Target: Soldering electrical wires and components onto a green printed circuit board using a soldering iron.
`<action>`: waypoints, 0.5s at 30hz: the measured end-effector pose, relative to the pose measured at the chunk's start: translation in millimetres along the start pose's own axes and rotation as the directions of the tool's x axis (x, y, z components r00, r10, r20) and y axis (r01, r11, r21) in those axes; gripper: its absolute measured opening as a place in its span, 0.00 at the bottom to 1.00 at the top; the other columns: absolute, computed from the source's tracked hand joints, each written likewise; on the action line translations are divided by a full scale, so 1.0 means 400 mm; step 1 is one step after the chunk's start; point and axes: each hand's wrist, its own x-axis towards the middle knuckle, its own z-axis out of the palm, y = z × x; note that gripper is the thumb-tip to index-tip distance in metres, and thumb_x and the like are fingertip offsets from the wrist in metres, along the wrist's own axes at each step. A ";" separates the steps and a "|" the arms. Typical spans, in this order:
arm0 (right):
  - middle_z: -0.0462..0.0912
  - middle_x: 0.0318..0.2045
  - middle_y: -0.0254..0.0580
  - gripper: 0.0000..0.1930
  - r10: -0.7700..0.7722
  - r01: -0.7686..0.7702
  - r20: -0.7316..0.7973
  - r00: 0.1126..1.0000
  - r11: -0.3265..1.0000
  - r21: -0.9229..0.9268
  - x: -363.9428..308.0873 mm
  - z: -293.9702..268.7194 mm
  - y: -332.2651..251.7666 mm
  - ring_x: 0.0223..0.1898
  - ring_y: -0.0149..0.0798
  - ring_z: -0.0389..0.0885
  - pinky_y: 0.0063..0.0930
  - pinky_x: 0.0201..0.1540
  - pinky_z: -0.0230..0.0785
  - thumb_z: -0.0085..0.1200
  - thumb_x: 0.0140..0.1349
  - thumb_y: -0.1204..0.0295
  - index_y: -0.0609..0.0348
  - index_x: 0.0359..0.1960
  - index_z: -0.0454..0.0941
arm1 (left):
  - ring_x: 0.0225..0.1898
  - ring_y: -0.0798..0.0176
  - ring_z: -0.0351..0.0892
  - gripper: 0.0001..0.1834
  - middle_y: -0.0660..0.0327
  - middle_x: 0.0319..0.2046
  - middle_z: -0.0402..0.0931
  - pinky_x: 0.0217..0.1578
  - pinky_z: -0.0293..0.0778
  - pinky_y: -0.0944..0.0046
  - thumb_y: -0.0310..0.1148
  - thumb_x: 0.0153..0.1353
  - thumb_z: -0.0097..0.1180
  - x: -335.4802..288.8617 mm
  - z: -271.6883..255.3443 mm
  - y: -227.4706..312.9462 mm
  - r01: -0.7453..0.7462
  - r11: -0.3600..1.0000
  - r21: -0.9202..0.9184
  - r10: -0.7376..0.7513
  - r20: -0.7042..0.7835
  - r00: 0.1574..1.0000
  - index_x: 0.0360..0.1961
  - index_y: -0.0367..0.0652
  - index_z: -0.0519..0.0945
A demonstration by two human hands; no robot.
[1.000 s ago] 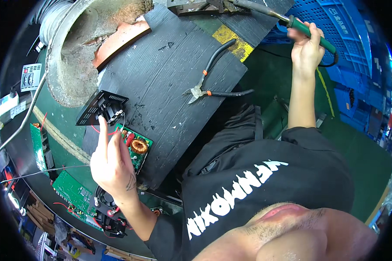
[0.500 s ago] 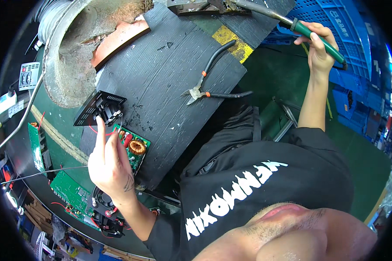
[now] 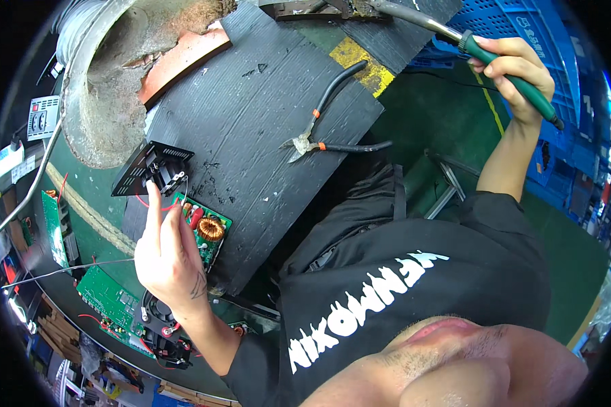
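Observation:
In my right hand is a large soldering iron, the fingers closed round its green handle. Its metal shaft points up and left, with the front end at a dark, crusted metal piece at the far edge. My left hand has its index finger stretched to a black vented panel standing tilted. Another fingertip is beside a red wire and a green circuit board carrying a copper coil. Part of the board is behind this hand. Cutting pliers lie spread to the right.
A black ribbed sheet covers the work surface. At the far left stands a crusted metal hood with a copper-coloured strip. More circuit boards lie left. Blue crates are stacked right.
My right hand has moved right and slightly nearer, carrying the iron's handle with it; its grip has shifted. My left hand stays by the panel and board.

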 end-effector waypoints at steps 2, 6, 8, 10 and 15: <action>0.76 0.43 0.61 0.07 -0.074 0.075 0.048 0.996 0.997 -0.029 -0.001 -0.017 0.003 0.35 0.45 0.81 0.33 0.39 0.78 0.48 0.53 0.79 0.71 0.29 0.77 | 0.24 0.63 0.75 0.08 0.55 0.50 0.76 0.28 0.70 0.68 0.24 0.48 0.60 -0.003 -0.001 -0.003 0.003 1.000 -0.009 -0.003 -0.002 1.000 0.32 0.38 0.80; 0.74 0.45 0.66 0.11 -0.011 0.041 -0.232 0.973 0.991 0.125 -0.059 -0.019 0.019 0.33 0.52 0.81 0.37 0.35 0.79 0.44 0.53 0.80 0.70 0.36 0.76 | 0.23 0.63 0.74 0.08 0.55 0.50 0.76 0.27 0.69 0.68 0.24 0.48 0.61 -0.008 -0.001 -0.016 -0.023 0.999 -0.029 0.022 -0.013 1.000 0.32 0.38 0.80; 0.73 0.45 0.66 0.13 0.114 0.069 -0.370 0.922 0.892 0.447 -0.084 -0.001 0.026 0.33 0.51 0.81 0.34 0.32 0.79 0.43 0.55 0.78 0.69 0.41 0.75 | 0.23 0.63 0.74 0.08 0.54 0.49 0.76 0.26 0.69 0.67 0.24 0.48 0.61 -0.008 -0.001 -0.020 -0.017 0.999 -0.039 0.018 0.002 1.000 0.32 0.38 0.80; 0.74 0.45 0.62 0.13 0.335 0.064 -0.486 0.807 0.769 0.636 -0.099 0.046 0.016 0.26 0.44 0.80 0.23 0.25 0.74 0.46 0.57 0.74 0.66 0.42 0.76 | 0.21 0.61 0.72 0.07 0.53 0.48 0.77 0.25 0.69 0.67 0.24 0.48 0.61 -0.009 0.000 -0.029 -0.037 0.997 -0.062 0.036 -0.007 0.999 0.31 0.38 0.80; 0.75 0.45 0.61 0.15 0.586 0.058 -0.354 0.729 0.462 0.885 -0.104 0.140 0.013 0.20 0.35 0.74 0.16 0.19 0.65 0.50 0.57 0.69 0.63 0.43 0.77 | 0.21 0.61 0.74 0.07 0.53 0.45 0.78 0.24 0.69 0.67 0.23 0.47 0.62 -0.019 0.024 -0.044 -0.060 0.990 -0.125 0.046 -0.108 0.993 0.29 0.38 0.79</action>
